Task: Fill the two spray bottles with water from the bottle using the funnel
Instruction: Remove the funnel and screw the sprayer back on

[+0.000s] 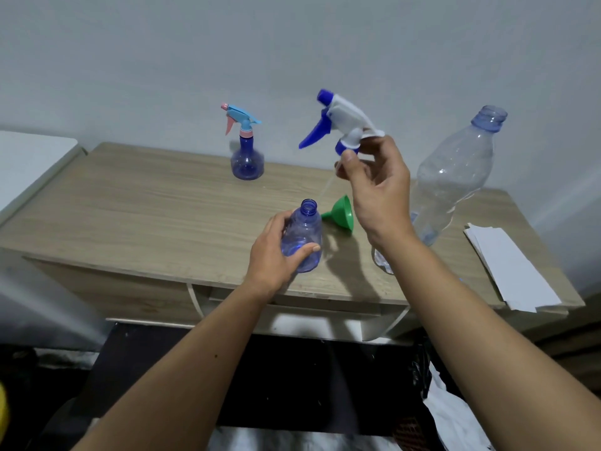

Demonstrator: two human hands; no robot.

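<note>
Pretty even, soft indoor lighting, slightly cool and a bit flat; no harsh hotspots on the pale grey wall (325, 43); soft shadows dropping toward the camera on the light wood-grain tabletop (146, 206), darkest just under the green plastic funnel (340, 214); small specular glints on the big clear empty plastic water bottle (455, 177); heavy wide-angle bending at the edges, tabletop bowed, bottle leaning outward; smeary blur in the lower-left corner; underneath the table dim and murky; centre reasonably sharp, a touch soft overall with some compression mush.
</note>
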